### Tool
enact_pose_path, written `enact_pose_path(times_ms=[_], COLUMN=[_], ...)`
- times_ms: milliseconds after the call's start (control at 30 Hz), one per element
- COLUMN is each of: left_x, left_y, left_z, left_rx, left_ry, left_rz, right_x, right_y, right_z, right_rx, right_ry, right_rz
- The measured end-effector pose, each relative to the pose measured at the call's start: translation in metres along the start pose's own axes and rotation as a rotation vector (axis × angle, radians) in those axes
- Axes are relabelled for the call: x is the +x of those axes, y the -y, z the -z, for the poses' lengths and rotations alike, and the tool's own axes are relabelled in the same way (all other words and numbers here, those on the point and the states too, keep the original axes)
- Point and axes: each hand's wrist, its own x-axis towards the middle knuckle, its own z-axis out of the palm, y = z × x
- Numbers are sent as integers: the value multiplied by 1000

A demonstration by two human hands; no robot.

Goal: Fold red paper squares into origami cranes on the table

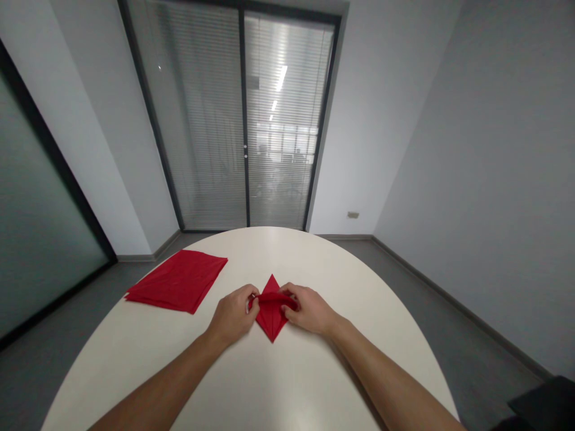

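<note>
A red cloth napkin (272,323), folded into a diamond with a centre crease, lies on the round white table in front of me. One point faces me and another points away. Across its middle a folded band bulges up a little. My left hand (234,314) pinches the left end of that band between thumb and fingers. At the opposite end my right hand (308,307) grips the right corner the same way. The fingertips partly hide both side corners.
Several flat red napkins lie stacked (179,281) at the table's left edge. The white table (251,383) has a rounded far edge. Beyond it stand a glass partition with blinds (283,131) and grey walls. A dark object (545,407) shows at the lower right.
</note>
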Motion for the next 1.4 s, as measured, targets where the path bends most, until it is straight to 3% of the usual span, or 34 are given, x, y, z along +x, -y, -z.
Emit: enact_pose_path(times_ms=[533,700,933,1167,1400], left_x=[0,-2,0,2,1], left_y=[-8,-11,-8,1,-1], left_z=[-5,-4,-3,-14,-11], left_rx=[54,-114,-374,-290,-200], left_ry=[-46,-51,35,21,0], left_rz=[52,63,44,84,102], right_x=[4,4,3,4,4], right_y=[6,4,0,2,3], right_z=[-10,-11,-13,-13,-14], right_rx=[-18,-6,41,35,91], right_ry=[-82,-110,-135,-150,-157], right_rz=[-78,-114,-103,-100,-106])
